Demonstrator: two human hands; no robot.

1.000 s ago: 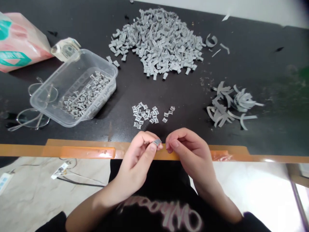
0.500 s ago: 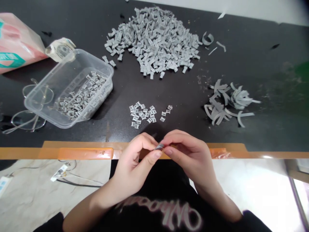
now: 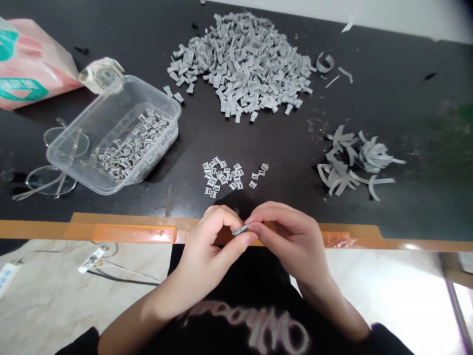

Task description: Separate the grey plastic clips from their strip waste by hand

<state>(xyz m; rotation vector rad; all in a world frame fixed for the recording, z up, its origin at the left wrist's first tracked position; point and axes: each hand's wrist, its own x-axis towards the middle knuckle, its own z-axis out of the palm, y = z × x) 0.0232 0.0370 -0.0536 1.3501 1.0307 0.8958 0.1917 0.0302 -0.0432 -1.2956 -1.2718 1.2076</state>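
Observation:
Between my fingertips, at the table's front edge, is a small grey plastic part (image 3: 241,230), partly hidden by the fingers. My left hand (image 3: 212,246) pinches it from the left, thumb below and index finger curled over. Thumb and index finger of my right hand (image 3: 290,234) grip its right end. Just beyond the hands lies a loose group of small grey pieces with slots (image 3: 223,176). A large heap of similar-coloured grey parts (image 3: 247,69) rises farther back.
At left stands a clear plastic tub (image 3: 118,133) with many grey pieces inside, near eyeglasses (image 3: 51,181), a tape roll (image 3: 101,76) and a pink bag (image 3: 37,66). Curved grey strips (image 3: 343,162) lie at right. Orange tape (image 3: 136,232) covers the table's front edge.
My left thumb has slid slightly right, and more of the grey part shows between the fingers. The whole view has shifted a little; the things on the table have not moved.

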